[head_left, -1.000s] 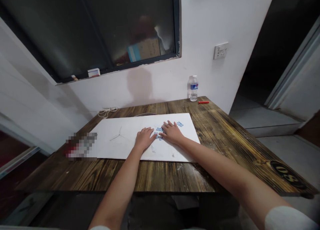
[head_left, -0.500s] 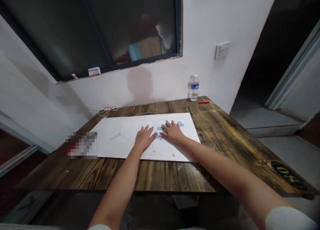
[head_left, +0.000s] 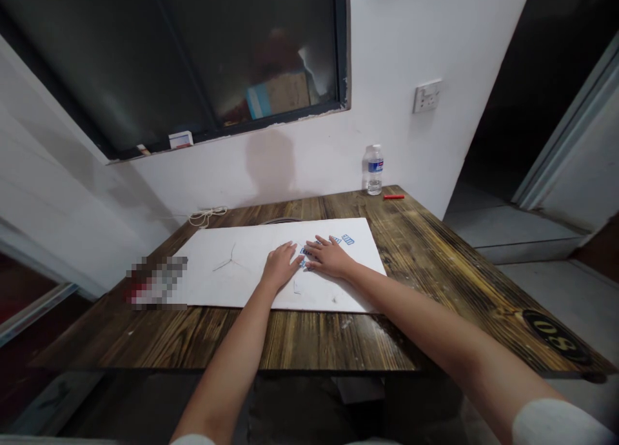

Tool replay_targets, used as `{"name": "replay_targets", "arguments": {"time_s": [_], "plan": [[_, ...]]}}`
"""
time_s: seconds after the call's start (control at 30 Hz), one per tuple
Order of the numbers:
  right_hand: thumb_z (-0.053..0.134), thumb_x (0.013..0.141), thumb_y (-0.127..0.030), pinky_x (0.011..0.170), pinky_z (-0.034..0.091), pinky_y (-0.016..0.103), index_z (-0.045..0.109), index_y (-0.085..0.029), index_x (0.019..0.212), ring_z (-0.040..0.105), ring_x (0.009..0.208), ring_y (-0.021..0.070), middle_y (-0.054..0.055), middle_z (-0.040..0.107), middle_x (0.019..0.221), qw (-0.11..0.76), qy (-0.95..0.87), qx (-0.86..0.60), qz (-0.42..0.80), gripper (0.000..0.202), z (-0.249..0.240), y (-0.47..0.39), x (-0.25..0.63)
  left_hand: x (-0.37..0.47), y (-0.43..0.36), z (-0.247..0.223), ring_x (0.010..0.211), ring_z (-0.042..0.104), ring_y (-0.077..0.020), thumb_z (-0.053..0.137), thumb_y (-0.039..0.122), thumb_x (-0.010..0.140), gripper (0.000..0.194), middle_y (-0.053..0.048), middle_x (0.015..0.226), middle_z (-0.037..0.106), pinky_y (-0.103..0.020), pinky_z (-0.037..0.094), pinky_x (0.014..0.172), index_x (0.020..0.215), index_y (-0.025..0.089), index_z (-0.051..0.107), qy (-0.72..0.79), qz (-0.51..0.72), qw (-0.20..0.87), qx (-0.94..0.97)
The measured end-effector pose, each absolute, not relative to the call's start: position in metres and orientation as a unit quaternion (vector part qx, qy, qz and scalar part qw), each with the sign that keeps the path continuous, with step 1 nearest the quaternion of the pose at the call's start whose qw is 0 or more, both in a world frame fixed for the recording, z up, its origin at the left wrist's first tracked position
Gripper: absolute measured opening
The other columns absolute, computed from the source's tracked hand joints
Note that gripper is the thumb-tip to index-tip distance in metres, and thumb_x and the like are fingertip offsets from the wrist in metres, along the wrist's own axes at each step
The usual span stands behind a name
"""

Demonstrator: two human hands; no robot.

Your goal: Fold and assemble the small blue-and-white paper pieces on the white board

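A white board (head_left: 261, 238) with pen marks lies on the dark wooden table. Several small blue-and-white pieces (head_left: 347, 240) are spread on its right part. My right hand (head_left: 329, 257) lies over some of them with its fingers spread, hiding part of the group. Just left of the pieces, my left hand (head_left: 282, 264) rests on the board, palm down, fingers apart, its thumb beside the nearest pieces. Neither hand grips anything.
A water bottle (head_left: 374, 171) and a red pen (head_left: 393, 197) are at the table's (head_left: 333, 342) back right. A pale cord (head_left: 207, 217) lies at the back left. Something pixelated (head_left: 159, 284) covers the board's left end.
My right hand has shifted slightly left across the pieces, and its fingers are closer to my left hand. More pieces show at its right. My left hand has barely moved.
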State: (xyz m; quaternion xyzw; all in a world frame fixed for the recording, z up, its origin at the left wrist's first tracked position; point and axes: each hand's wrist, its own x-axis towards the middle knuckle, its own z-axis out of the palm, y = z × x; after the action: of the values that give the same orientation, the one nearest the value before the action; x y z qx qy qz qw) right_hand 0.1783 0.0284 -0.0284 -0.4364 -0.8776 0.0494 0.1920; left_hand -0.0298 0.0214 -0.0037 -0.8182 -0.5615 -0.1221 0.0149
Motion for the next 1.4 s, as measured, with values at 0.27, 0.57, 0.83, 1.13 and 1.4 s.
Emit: {"name": "replay_targets", "arguments": {"time_s": [0.27, 0.57, 0.83, 1.13, 1.4], "plan": [[0.044, 0.095, -0.06, 0.112, 0.024, 0.061, 0.052, -0.028, 0.142, 0.032, 0.144, 0.0347, 0.01, 0.046, 0.151, 0.177, -0.888, -0.422, 0.04, 0.057, -0.028, 0.028, 0.178, -0.042, 0.026, -0.008, 0.148, 0.025, -0.0277, 0.033, 0.053, 0.099, 0.056, -0.01, 0.159, 0.033, -0.055, 0.023, 0.115, 0.147, 0.025, 0.042, -0.594, -0.054, -0.026, -0.802], [0.041, 0.094, -0.064, 0.111, 0.024, 0.062, 0.049, -0.035, 0.144, 0.029, 0.143, 0.0385, 0.01, 0.038, 0.156, 0.15, -0.877, -0.456, 0.036, 0.059, -0.024, 0.024, 0.178, -0.037, 0.018, -0.003, 0.144, 0.032, -0.0314, 0.035, 0.063, 0.095, 0.058, -0.003, 0.158, 0.036, -0.054, 0.029, 0.112, 0.146, 0.036, 0.044, -0.601, -0.021, 0.024, -0.799], [0.04, 0.096, -0.061, 0.111, 0.024, 0.058, 0.047, -0.028, 0.146, 0.029, 0.143, 0.0374, 0.011, 0.035, 0.157, 0.186, -0.829, -0.526, 0.024, 0.06, -0.025, 0.027, 0.177, -0.034, 0.015, -0.003, 0.135, 0.042, -0.0341, 0.033, 0.062, 0.095, 0.061, -0.013, 0.147, 0.05, -0.058, 0.026, 0.111, 0.142, 0.026, 0.049, -0.641, -0.072, 0.076, -0.76], [0.038, 0.099, -0.04, 0.1, 0.032, 0.051, 0.07, -0.024, 0.113, 0.053, 0.115, 0.0314, 0.012, 0.066, 0.118, 0.168, -0.796, -0.581, 0.019, 0.039, -0.018, 0.026, 0.182, -0.035, 0.016, -0.002, 0.136, 0.044, -0.0282, 0.035, 0.053, 0.098, 0.048, -0.004, 0.148, 0.051, -0.05, 0.037, 0.106, 0.137, 0.034, 0.054, -0.581, -0.062, 0.038, -0.811], [0.036, 0.098, -0.055, 0.106, 0.025, 0.061, 0.051, -0.035, 0.141, 0.035, 0.137, 0.0371, 0.009, 0.043, 0.152, 0.163, -0.816, -0.553, 0.038, 0.05, -0.027, 0.03, 0.184, -0.029, 0.008, 0.004, 0.129, 0.049, -0.0357, 0.033, 0.062, 0.095, 0.057, -0.01, 0.145, 0.053, -0.055, 0.04, 0.1, 0.138, 0.032, 0.054, -0.626, -0.052, 0.062, -0.776]]}}
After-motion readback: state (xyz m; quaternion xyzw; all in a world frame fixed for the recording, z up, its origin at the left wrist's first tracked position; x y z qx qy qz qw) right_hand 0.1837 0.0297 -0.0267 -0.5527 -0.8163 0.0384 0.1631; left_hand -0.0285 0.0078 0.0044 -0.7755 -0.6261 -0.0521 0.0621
